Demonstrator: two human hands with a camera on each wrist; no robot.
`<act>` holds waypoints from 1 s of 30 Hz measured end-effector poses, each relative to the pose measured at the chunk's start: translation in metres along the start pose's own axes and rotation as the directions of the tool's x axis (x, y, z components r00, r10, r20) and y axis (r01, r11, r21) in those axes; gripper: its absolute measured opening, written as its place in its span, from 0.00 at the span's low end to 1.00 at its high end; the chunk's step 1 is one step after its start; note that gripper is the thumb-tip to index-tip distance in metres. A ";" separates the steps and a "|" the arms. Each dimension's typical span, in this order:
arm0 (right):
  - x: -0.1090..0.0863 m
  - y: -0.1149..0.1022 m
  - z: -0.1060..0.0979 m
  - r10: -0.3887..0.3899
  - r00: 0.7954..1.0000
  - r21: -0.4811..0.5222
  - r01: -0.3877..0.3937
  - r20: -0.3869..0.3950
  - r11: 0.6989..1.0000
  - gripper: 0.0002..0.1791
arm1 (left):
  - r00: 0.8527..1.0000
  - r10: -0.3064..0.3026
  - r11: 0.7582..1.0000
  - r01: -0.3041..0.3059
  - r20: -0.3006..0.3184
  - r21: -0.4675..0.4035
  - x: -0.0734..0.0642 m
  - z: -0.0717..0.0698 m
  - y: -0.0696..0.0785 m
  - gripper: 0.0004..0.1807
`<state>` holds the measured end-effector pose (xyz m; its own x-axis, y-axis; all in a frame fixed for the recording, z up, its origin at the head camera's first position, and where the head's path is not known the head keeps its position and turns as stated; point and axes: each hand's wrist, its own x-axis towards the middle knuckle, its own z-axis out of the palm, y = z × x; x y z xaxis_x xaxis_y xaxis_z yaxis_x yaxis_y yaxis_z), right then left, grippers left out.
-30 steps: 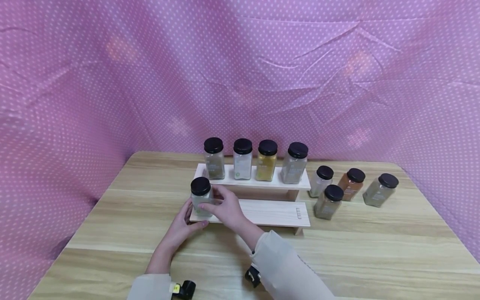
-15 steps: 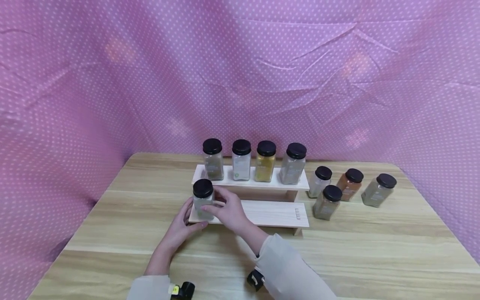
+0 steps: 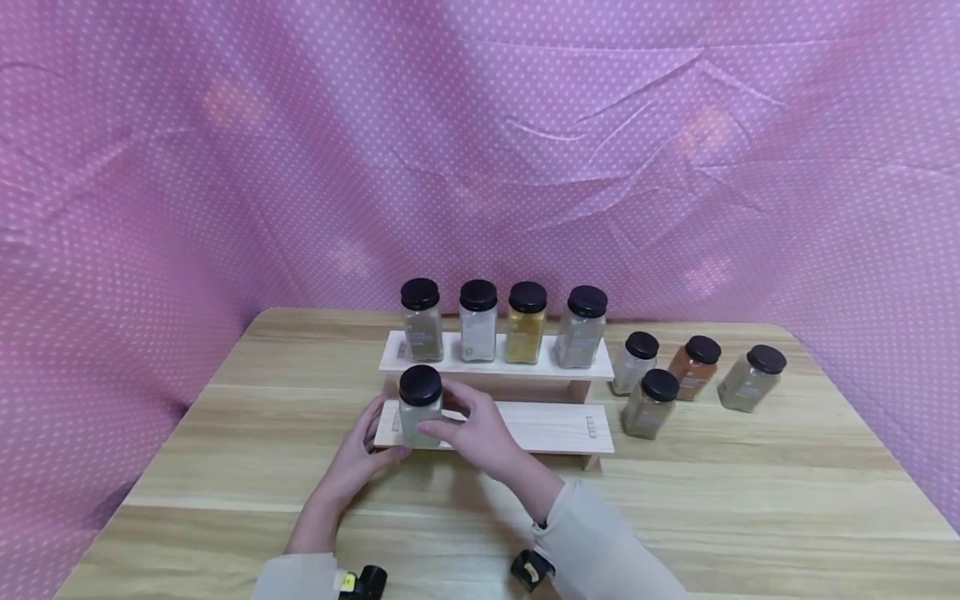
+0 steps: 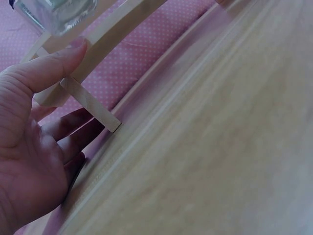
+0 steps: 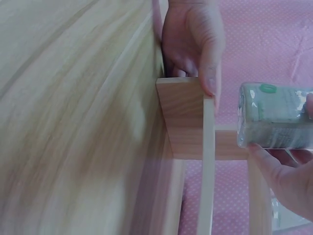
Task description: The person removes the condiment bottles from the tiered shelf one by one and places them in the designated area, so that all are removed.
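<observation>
My right hand [image 3: 480, 435] pinches a square glass spice jar [image 3: 420, 423] with a black lid between thumb and fingers. The jar is upright over the left part of the lower shelf of a two-tier wooden spice rack [image 3: 543, 427]. In the right wrist view, a gap shows between the jar's base [image 5: 243, 115] and the shelf board [image 5: 208, 161]. My left hand [image 3: 352, 460] holds the rack's left end. Its thumb [image 4: 73, 55] lies at the shelf's front corner, and the other fingers reach around behind the side leg [image 4: 93, 105].
On the upper shelf stand several black-lidded jars, among them a yellow one [image 3: 526, 333] and a white one [image 3: 478, 332]. Right of the rack, several more jars stand on the wooden table [image 3: 750, 492], including a reddish one [image 3: 693, 371]. A pink dotted cloth [image 3: 480, 167] hangs behind.
My right hand has moved the jar a little rightward and toward me, away from the lower shelf's left end. The left hand keeps its place on the rack.
</observation>
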<state>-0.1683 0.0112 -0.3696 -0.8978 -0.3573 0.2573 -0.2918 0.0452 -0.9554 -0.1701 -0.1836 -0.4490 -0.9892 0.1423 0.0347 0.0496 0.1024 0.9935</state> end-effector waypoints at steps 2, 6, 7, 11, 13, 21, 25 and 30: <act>-0.003 0.001 -0.003 -0.010 1.000 -0.011 0.010 0.005 1.000 0.24 | 1.000 -0.004 1.000 0.004 0.000 0.002 -0.001 0.000 -0.001 0.48; -0.009 -0.002 -0.009 -0.029 0.999 0.007 0.029 0.014 1.000 0.23 | 1.000 -0.005 1.000 0.005 -0.010 0.009 0.000 -0.001 -0.002 0.48; -0.010 -0.002 -0.011 -0.026 1.000 0.016 0.026 0.016 1.000 0.23 | 1.000 -0.005 1.000 0.005 -0.013 0.010 0.001 -0.001 -0.003 0.48; -0.016 -0.006 -0.018 -0.001 1.000 0.053 0.000 0.014 0.999 0.24 | 1.000 -0.010 1.000 0.010 -0.019 0.019 0.001 -0.001 -0.002 0.48; -0.019 -0.007 -0.022 0.014 1.000 0.065 -0.015 0.010 0.998 0.24 | 1.000 -0.018 0.999 0.018 -0.017 0.027 0.001 0.000 -0.002 0.49; -0.032 -0.008 -0.040 0.036 0.999 0.058 -0.036 0.002 0.998 0.25 | 0.999 -0.038 0.998 0.040 -0.023 0.050 0.001 0.000 0.000 0.49; -0.038 -0.008 -0.048 0.059 0.998 0.041 -0.058 -0.012 0.997 0.25 | 0.999 -0.041 0.998 0.042 -0.024 0.053 0.000 0.000 0.000 0.50; -0.048 -0.008 -0.059 0.100 0.994 0.021 -0.099 -0.040 0.995 0.26 | 0.999 -0.042 0.997 0.043 -0.022 0.057 -0.001 0.000 0.000 0.51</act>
<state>-0.1421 0.0830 -0.3659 -0.9351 -0.3133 0.1658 -0.1941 0.0611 -0.9791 -0.1692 -0.1838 -0.4492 -0.9933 0.1159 -0.0045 0.0146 0.1639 0.9864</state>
